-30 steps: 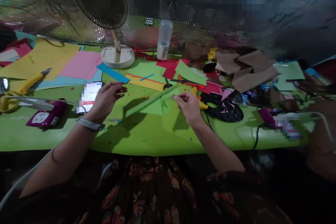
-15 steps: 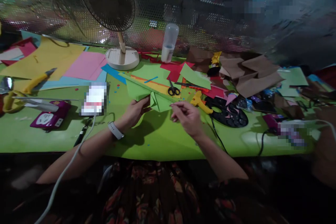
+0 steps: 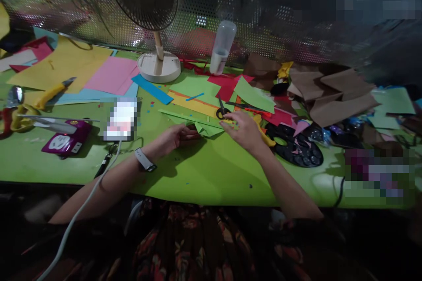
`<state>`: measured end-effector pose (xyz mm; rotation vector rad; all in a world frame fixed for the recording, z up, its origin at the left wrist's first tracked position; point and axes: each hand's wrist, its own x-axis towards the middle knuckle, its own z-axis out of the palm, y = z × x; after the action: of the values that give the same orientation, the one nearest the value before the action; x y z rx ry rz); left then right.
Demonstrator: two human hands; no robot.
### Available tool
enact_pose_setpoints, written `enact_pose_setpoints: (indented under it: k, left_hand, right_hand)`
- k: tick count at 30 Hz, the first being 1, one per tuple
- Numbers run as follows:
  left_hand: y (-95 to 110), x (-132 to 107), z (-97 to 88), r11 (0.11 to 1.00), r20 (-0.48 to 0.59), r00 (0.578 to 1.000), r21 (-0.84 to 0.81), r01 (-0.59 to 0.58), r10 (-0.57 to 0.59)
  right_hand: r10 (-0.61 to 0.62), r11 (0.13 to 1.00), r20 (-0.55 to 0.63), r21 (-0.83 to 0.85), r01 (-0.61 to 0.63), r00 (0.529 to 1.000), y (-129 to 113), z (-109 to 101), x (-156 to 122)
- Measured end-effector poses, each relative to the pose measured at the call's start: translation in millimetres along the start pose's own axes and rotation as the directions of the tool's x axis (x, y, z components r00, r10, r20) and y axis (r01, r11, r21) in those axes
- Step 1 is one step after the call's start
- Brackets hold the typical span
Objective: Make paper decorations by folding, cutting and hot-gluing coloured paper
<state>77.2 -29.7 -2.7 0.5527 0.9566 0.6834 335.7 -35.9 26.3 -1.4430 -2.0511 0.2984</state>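
Note:
My left hand (image 3: 174, 138), with a pale watch strap on its wrist, grips a folded light green paper (image 3: 207, 130) by its left side. The paper is tilted, so I see it nearly edge-on, with a pointed flap facing me. My right hand (image 3: 245, 131) is at the paper's right end, fingers apart and stretched towards the black-handled scissors (image 3: 223, 113). Its fingertips are beside the scissors' handle loops; whether they touch them I cannot tell. Behind the green paper lie yellow paper (image 3: 194, 104) and a thin blue strip (image 3: 195, 96).
A fan (image 3: 158, 68) and a clear bottle (image 3: 223, 48) stand at the back. To the left are a phone (image 3: 121, 118), a purple power socket (image 3: 67, 138) and a yellow cutter (image 3: 52, 93). A black palette (image 3: 296, 147) and brown paper (image 3: 332, 92) lie to the right.
My right hand has opened from a pinch and moved up to the scissors. The green paper has tipped flatter in my left hand, uncovering more of the blue strip behind. The view has shifted slightly.

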Motion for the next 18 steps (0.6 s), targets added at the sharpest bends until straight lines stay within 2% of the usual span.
enact_pose_setpoints:
  k: [4,7,11,14,16,18]
  left_hand:
    - [-1,3,-0.5,0.997,-0.026,0.999,-0.056,-0.045,0.043]
    - [-1,6,-1.2,0.995,-0.048,0.996,-0.065,-0.077,0.074]
    - [0,3,2.2,0.98,-0.045,0.983,-0.086,-0.181,0.178]
    - [-1,-3,6.9,0.955,-0.02,0.969,-0.162,-0.247,0.247]
    - [-3,-7,8.7,0.923,-0.053,0.941,-0.182,-0.338,0.334]
    - [-4,-9,9.0,0.888,-0.106,0.904,-0.171,-0.426,0.414]
  right_hand:
    - [0.052,0.969,0.254,-0.248,0.013,0.966,-11,32,17]
    - [0.104,0.954,0.291,-0.298,-0.013,0.951,-13,41,23]
    - [0.176,0.983,0.249,-0.095,-0.157,0.952,-18,32,16]
    - [0.199,0.978,0.107,0.038,-0.204,0.974,-30,23,4]
    - [0.213,0.967,0.005,0.14,-0.211,0.977,-38,20,-4]
    - [0.255,0.933,-0.042,0.272,-0.235,0.966,-44,20,-10]
